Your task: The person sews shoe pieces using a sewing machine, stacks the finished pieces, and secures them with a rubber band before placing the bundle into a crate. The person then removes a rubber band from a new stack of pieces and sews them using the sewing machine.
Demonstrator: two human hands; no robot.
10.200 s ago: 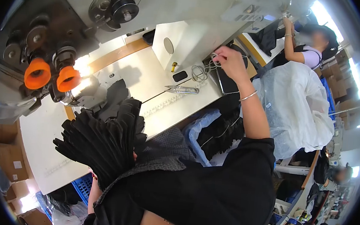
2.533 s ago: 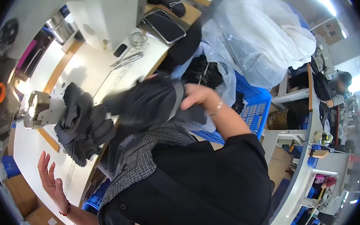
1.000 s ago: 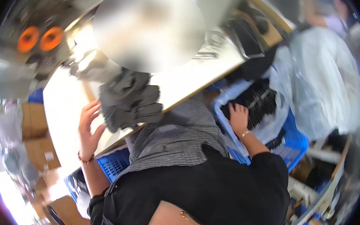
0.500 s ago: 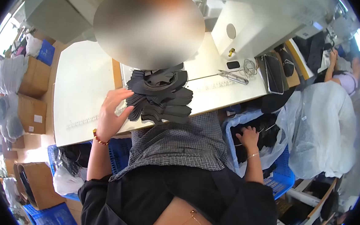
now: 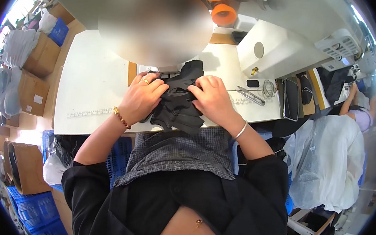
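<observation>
A pile of black fabric pieces (image 5: 180, 110) lies at the front edge of the white sewing table (image 5: 91, 83). My left hand (image 5: 143, 97) grips the pile's left side, fingers bent over the cloth. On the other side my right hand (image 5: 213, 99) has its fingers curled onto the upper right of the same pile. Both hands are closed on the fabric, and the fingertips partly sink into its folds. A blurred oval hides the area just behind the pile.
Thread snips (image 5: 251, 96), a small black object (image 5: 253, 83), a coiled cord (image 5: 268, 89) and a phone (image 5: 290, 99) lie to the right. The sewing machine (image 5: 281, 49) stands behind. Plastic-wrapped goods (image 5: 325, 163) are at the right; a co-worker (image 5: 359, 114) sits beyond. Boxes (image 5: 33, 92) stand left.
My right hand has left the plastic-lined basket and come up onto the black pile. My left hand has moved from beside the pile onto it, and the fabric is now gripped and shifted.
</observation>
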